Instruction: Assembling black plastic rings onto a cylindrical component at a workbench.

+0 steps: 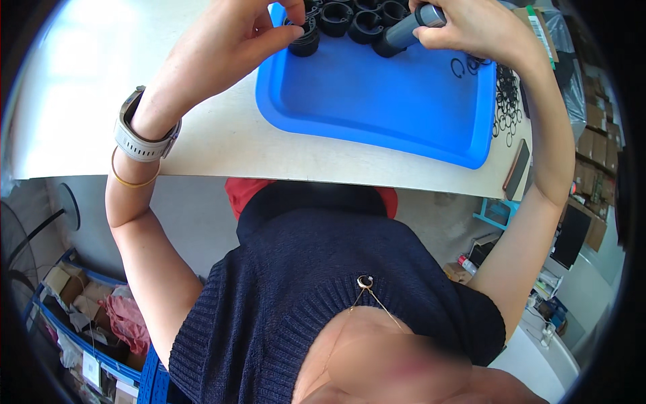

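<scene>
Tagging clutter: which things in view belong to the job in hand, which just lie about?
Likely the job:
grey cylindrical tool, in right hand
black cylindrical cups
blue plastic tray
thin black rings

Likely lying about:
dark flat brown-edged slab
brown cardboard boxes

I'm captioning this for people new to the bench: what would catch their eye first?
The blue tray stands out on the white table, with black hollow cylinders crowded at its far side. The right hand grips a grey cylindrical object, while the left hand is at the leftmost cylinder. Right of the tray lies a scatter of thin black rings.
</scene>
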The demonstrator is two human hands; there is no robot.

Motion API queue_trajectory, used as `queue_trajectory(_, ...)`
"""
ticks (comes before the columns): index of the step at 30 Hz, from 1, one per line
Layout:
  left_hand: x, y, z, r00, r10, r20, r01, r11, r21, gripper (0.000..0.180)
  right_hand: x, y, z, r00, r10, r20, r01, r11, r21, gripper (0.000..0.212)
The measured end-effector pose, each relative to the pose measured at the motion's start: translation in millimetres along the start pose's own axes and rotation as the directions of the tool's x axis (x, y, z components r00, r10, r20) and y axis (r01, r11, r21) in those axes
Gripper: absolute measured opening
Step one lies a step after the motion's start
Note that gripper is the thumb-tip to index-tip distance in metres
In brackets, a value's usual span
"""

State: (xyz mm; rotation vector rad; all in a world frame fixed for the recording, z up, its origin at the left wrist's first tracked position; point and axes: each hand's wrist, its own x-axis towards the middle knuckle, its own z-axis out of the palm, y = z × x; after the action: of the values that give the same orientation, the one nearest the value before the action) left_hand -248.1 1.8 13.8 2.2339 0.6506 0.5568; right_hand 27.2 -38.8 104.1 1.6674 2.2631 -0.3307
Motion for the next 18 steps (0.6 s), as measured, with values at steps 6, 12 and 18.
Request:
queue_trajectory(6,2,-4,-3,0.992,-0.12,0.021,0.121,0.993,-0.002,0.013,10,1,-3,0.999,0.048,0.023,-0.047,0.998,-0.051,0.03)
queue_trajectory(12,11,-2,6,0.981,0.164,-0.105,-0.145,0.975,0.169,0.013,5,0,-4,1.0,0.009,0.0,-0.009,1.0,0.019,0.03)
queue_trajectory(18,50,9,32,0.951,0.293,-0.1,-0.26,0.931,0.258,0.027,4,8,3,0.996,-0.059,-0.074,0.062,0.998,0.027,0.031)
